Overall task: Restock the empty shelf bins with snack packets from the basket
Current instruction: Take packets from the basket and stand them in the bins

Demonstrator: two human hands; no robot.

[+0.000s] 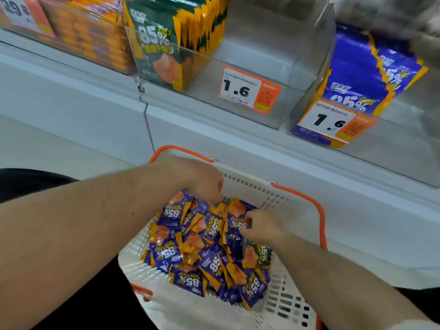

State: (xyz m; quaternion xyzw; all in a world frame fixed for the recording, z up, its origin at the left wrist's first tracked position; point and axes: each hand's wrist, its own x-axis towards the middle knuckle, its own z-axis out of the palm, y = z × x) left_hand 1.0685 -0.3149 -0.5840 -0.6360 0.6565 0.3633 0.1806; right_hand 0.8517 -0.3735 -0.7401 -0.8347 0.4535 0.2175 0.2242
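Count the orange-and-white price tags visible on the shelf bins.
3: one partly cut off at top left, one on the middle clear bin, one on the right bin. Others may lie outside view.

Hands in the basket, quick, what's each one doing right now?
Left hand: curled into the purple snack packets; grip cannot be told.
Right hand: pinching one purple packet.

A shop aisle, probably a snack section: price tags (249, 90) on clear shelf bins (281, 67), a shopping basket (281, 303).
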